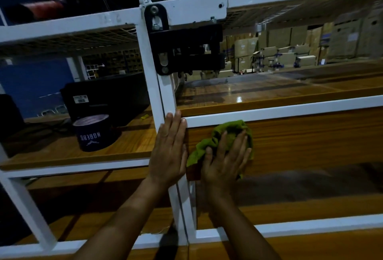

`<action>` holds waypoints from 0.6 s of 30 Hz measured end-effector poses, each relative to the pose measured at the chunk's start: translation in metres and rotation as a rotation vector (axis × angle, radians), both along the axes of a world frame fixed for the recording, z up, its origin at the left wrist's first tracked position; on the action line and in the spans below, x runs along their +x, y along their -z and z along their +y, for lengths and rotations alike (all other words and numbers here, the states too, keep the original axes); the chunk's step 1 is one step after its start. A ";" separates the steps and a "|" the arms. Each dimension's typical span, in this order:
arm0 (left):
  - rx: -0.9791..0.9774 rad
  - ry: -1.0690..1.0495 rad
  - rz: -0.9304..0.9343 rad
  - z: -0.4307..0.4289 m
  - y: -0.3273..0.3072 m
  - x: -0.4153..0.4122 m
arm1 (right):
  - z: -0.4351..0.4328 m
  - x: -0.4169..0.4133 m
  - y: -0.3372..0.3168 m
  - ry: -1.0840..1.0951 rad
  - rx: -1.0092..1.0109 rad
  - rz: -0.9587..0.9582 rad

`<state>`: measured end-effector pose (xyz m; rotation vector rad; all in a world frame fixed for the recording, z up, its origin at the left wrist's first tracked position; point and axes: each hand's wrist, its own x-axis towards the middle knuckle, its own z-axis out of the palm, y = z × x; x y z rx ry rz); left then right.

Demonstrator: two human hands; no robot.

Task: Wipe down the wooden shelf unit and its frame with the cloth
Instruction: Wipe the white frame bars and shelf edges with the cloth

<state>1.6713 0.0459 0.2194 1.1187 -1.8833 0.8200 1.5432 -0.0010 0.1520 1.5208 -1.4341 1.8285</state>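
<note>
Warehouse, boxes (pixel 279 38) stacked far behind. Right hand (pixel 226 162), fingers spread flat, pressed the green cloth (pixel 209 145) on the near face of the wooden shelf (pixel 310 141) to wipe it; left hand (pixel 167 152), fingers straight and empty, steadied against the white frame post (pixel 165 93).

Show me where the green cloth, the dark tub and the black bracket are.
green cloth (pixel 226 127): head view, its bunched top edge.
dark tub (pixel 93 135): head view, its printed side.
black bracket (pixel 186 40): head view, middle of its plate.

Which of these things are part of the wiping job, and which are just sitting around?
In use: green cloth, right hand pressing it, left hand on white frame, wooden shelf front.
Lying about: dark round tin, black box, black bracket, cardboard boxes.
</note>
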 end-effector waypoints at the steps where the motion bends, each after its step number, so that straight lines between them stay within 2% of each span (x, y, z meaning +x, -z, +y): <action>1: -0.013 -0.002 0.002 -0.001 0.001 -0.001 | 0.002 0.005 0.005 -0.001 -0.001 0.031; 7: -0.078 -0.048 0.004 -0.006 0.003 -0.004 | 0.002 -0.019 0.035 -0.101 -0.073 0.450; 9: -0.085 -0.053 0.006 -0.006 0.004 -0.004 | -0.003 -0.040 0.045 -0.108 -0.079 0.537; 11: -0.085 -0.057 -0.002 -0.006 0.004 -0.003 | -0.006 -0.059 0.050 -0.085 -0.056 0.494; 14: -0.079 -0.066 -0.008 -0.007 0.004 -0.003 | -0.007 -0.066 0.040 -0.043 -0.015 0.297; 18: -0.077 -0.054 -0.004 -0.005 0.003 -0.004 | -0.005 -0.046 -0.012 -0.004 -0.008 0.022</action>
